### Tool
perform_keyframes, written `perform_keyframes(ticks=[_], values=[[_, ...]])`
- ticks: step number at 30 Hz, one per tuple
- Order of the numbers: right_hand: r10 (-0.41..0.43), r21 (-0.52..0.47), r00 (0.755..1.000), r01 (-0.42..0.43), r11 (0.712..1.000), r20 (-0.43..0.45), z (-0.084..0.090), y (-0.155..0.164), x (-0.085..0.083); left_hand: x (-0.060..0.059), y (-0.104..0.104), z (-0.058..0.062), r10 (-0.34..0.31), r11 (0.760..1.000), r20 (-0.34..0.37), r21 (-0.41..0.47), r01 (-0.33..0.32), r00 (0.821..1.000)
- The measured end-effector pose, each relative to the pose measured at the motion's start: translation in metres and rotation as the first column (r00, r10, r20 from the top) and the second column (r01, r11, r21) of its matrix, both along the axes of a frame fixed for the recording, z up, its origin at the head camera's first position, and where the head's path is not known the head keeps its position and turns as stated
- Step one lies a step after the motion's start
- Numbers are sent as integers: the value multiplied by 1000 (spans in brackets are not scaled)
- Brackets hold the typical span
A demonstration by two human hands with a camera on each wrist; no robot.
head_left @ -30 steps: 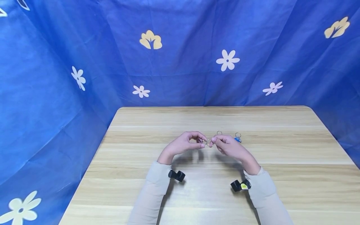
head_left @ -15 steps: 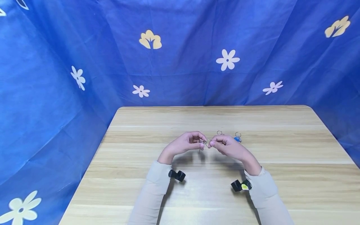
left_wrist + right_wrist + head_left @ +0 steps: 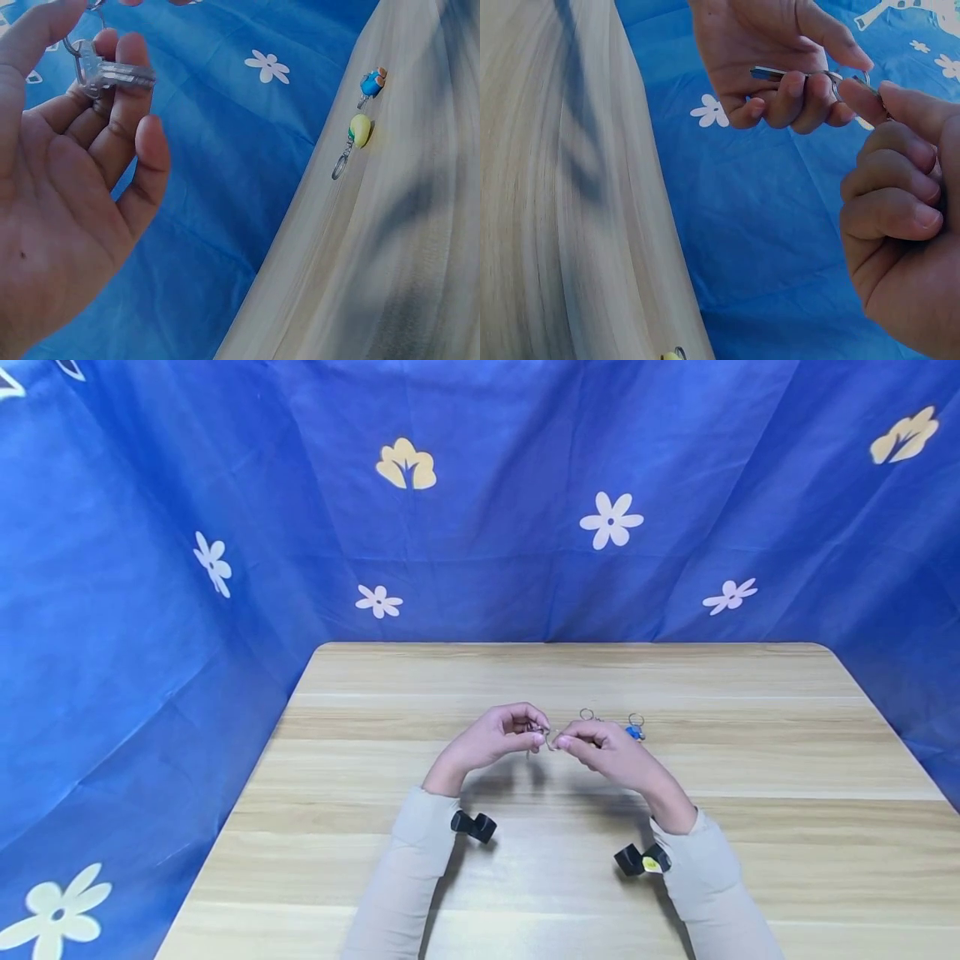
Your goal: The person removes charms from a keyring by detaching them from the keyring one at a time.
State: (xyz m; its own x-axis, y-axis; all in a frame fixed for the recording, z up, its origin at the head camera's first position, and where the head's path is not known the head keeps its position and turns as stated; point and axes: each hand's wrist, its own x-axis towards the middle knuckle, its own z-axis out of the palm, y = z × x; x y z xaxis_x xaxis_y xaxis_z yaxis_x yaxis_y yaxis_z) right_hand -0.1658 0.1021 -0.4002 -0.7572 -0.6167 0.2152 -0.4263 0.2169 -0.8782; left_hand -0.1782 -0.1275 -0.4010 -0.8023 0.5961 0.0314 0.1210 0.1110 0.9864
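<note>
Above the table, my left hand [image 3: 501, 735] holds a metal key [image 3: 126, 74] on a split ring [image 3: 75, 46], with the key lying across its curled fingers. The ring sits by the thumb tip. My right hand [image 3: 611, 753] faces it, thumb and index finger pinching a small metal piece [image 3: 868, 88] at the ring; its exact shape is mostly hidden by the fingertips. In the right wrist view the silver key [image 3: 768, 73] sticks out past the left fingers. The two hands' fingertips nearly meet.
On the wooden table [image 3: 360, 877] lie a blue and orange keychain [image 3: 373, 82] and a yellow keychain [image 3: 361, 130], each with a metal ring. The right hand covers part of the yellow one in the head view. A blue flowered cloth [image 3: 487, 568] hangs behind.
The left hand has risen slightly. The right fingertips have shifted a little left, closer to it, and the ring between the hands has turned. The keychains on the table stay put.
</note>
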Motion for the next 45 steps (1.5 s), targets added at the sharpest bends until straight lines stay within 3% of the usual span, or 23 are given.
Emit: perform_keyframes(ticks=[10,19,28,40,45], values=[[-44,63,997,47,997,-60,-1,-4,4,-1,0,-2,35,999,14,-17,-35,999],[-62,111,995,71,991,-80,3,-7,3,-2,0,-2,-26,998,4,56,26,1000],[-99,151,994,103,983,-36,2,-3,1,0,1,0,-5,1000,14,-12,5,1000],[-95,84,995,95,992,-2,3,4,-3,0,1,1,-63,997,-40,-38,61,997],[-65,54,998,64,997,21,0,6,-5,0,1,0,-54,997,-27,-47,53,998]])
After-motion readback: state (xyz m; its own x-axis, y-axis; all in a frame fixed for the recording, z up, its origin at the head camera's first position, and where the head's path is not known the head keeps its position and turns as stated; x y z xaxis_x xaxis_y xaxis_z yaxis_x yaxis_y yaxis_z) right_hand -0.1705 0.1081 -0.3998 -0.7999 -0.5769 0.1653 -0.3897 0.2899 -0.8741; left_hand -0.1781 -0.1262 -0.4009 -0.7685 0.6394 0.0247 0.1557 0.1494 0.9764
